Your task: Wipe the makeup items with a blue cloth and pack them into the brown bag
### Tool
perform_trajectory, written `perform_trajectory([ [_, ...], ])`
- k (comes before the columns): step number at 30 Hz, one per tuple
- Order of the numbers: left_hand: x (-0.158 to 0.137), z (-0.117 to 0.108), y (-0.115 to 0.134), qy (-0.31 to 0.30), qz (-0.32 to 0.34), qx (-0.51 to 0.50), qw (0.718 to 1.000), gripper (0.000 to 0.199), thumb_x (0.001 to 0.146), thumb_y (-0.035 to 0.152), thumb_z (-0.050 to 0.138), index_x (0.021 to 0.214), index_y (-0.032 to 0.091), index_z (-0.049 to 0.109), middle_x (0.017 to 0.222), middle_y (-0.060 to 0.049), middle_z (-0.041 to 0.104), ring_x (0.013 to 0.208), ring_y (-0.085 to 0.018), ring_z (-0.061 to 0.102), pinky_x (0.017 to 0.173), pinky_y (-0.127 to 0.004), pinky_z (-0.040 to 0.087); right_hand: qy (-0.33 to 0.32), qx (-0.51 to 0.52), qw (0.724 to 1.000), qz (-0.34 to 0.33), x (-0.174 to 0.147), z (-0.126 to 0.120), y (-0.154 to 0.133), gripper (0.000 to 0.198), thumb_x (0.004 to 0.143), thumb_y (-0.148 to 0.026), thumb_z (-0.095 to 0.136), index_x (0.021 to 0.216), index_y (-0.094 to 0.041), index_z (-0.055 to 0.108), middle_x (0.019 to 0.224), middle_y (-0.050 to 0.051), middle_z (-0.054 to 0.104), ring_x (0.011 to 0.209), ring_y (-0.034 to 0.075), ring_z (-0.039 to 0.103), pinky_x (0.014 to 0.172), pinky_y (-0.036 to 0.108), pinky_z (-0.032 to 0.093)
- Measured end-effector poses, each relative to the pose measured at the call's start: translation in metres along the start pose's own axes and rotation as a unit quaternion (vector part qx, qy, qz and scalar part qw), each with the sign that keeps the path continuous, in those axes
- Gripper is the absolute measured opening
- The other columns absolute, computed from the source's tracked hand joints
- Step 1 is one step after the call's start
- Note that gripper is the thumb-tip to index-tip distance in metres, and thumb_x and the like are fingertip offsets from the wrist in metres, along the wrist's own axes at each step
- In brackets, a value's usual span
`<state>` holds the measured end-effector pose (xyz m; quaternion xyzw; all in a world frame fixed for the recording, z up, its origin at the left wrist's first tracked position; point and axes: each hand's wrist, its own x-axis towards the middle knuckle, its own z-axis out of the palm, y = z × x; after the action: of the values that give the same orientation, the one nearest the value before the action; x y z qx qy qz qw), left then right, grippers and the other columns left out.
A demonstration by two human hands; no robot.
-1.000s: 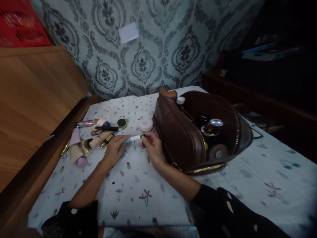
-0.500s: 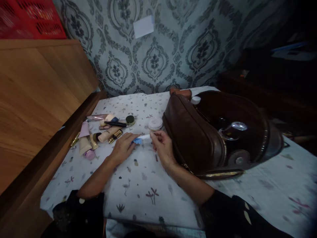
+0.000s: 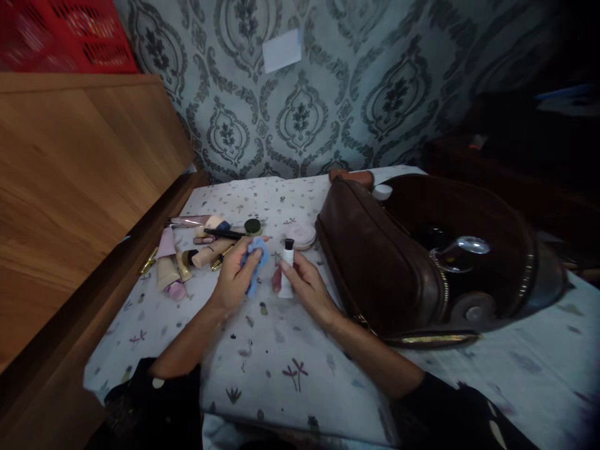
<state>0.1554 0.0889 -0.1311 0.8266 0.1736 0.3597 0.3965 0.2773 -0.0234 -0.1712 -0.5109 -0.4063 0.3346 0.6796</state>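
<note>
My left hand is closed on a crumpled blue cloth over the middle of the table. A short way to its right, my right hand grips a small white tube with a black cap, held upright with the cap on top. Cloth and tube are apart. Just behind the tube lies a round pale compact. Left of my left hand is a loose group of cosmetics: a lilac tube, a beige tube, a black pen-like stick and a dark-lidded jar.
A large brown leather bag stands unzipped at the right, with a white round lid at its back edge. A wooden panel borders the table on the left, topped by a red plastic basket. Patterned wall rises behind.
My right hand has turned the white tube upright, cap up. My left hand has come away from the tube and lifted the blue cloth. The view has shifted slightly.
</note>
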Motion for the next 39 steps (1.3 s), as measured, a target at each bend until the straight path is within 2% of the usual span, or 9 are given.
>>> perform_trajectory([
  [4,0.004,-0.005,0.005,-0.057,-0.009,-0.039,0.998,0.033,0.091,0.041,0.062,0.114,0.017,0.065,0.11,-0.007,0.069,0.1,-0.02,0.062,0.09,-0.029,0.047,-0.099,-0.004,0.995,0.008,-0.004,0.003,0.002,0.044,0.089,-0.063,0.057,0.079,-0.021,0.046,0.063,-0.006,0.049,0.046,0.008,0.046,0.046,0.022,0.042],
  [8,0.005,-0.009,-0.001,-0.088,-0.05,-0.027,0.994,0.024,0.083,0.038,0.069,0.089,0.016,0.067,0.083,-0.001,0.067,0.078,-0.016,0.06,0.075,-0.026,0.048,-0.116,-0.022,0.992,0.034,-0.007,0.004,0.002,0.048,0.089,-0.065,0.057,0.075,-0.02,0.046,0.058,-0.007,0.045,0.04,0.005,0.038,0.037,0.019,0.029],
  [12,0.006,-0.017,-0.003,-0.117,-0.092,-0.087,0.985,0.029,0.08,0.042,0.072,0.089,0.015,0.069,0.08,-0.001,0.067,0.072,-0.015,0.06,0.07,-0.025,0.05,-0.148,0.068,0.981,0.108,-0.008,0.005,-0.003,0.047,0.085,-0.066,0.062,0.083,-0.019,0.052,0.053,-0.009,0.044,0.034,0.004,0.031,0.031,0.018,0.025],
  [19,0.006,-0.026,-0.003,-0.156,-0.133,-0.178,0.962,0.036,0.071,0.043,0.082,0.094,0.016,0.075,0.082,-0.004,0.072,0.07,-0.016,0.065,0.066,-0.025,0.052,-0.253,0.313,0.888,0.224,-0.01,0.001,-0.007,0.037,0.088,-0.052,0.066,0.089,-0.015,0.06,0.046,-0.012,0.043,0.028,0.003,0.017,0.023,0.015,0.027],
  [24,0.004,-0.026,-0.001,-0.166,-0.121,-0.208,0.956,0.034,0.073,0.042,0.082,0.093,0.016,0.076,0.081,-0.004,0.072,0.068,-0.015,0.065,0.062,-0.024,0.052,-0.309,0.376,0.837,0.25,-0.012,-0.001,-0.007,0.037,0.093,-0.051,0.058,0.09,-0.014,0.062,0.046,-0.012,0.043,0.027,0.003,0.016,0.023,0.014,0.027],
  [27,0.005,-0.025,-0.004,-0.156,-0.133,-0.224,0.953,0.036,0.071,0.043,0.083,0.091,0.015,0.073,0.078,-0.003,0.07,0.067,-0.014,0.064,0.062,-0.023,0.052,-0.264,0.317,0.881,0.232,-0.012,0.004,-0.009,0.043,0.085,-0.058,0.066,0.092,-0.016,0.059,0.05,-0.011,0.046,0.03,0.003,0.021,0.027,0.016,0.032],
  [32,0.005,-0.024,-0.015,-0.108,-0.175,-0.226,0.952,0.04,0.069,0.045,0.083,0.088,0.014,0.066,0.068,0.0,0.064,0.058,-0.013,0.06,0.055,-0.023,0.05,-0.065,0.058,0.991,0.103,-0.009,0.013,-0.007,0.044,0.071,-0.053,0.08,0.079,-0.02,0.053,0.053,-0.01,0.047,0.043,0.006,0.042,0.042,0.019,0.039],
  [35,0.005,-0.025,-0.017,-0.108,-0.17,-0.212,0.956,0.039,0.069,0.044,0.083,0.087,0.015,0.066,0.067,0.0,0.064,0.058,-0.013,0.06,0.056,-0.023,0.05,-0.029,0.005,0.997,0.065,-0.009,0.014,-0.004,0.043,0.078,-0.055,0.073,0.07,-0.019,0.051,0.051,-0.007,0.046,0.045,0.007,0.041,0.043,0.02,0.033],
  [39,0.003,-0.028,-0.018,-0.109,-0.152,-0.205,0.961,0.037,0.069,0.045,0.083,0.083,0.015,0.067,0.066,0.001,0.064,0.057,-0.013,0.059,0.056,-0.023,0.049,-0.111,0.096,0.979,0.143,-0.011,0.014,-0.005,0.046,0.08,-0.063,0.067,0.079,-0.018,0.058,0.053,-0.007,0.052,0.037,0.006,0.039,0.036,0.02,0.029],
])
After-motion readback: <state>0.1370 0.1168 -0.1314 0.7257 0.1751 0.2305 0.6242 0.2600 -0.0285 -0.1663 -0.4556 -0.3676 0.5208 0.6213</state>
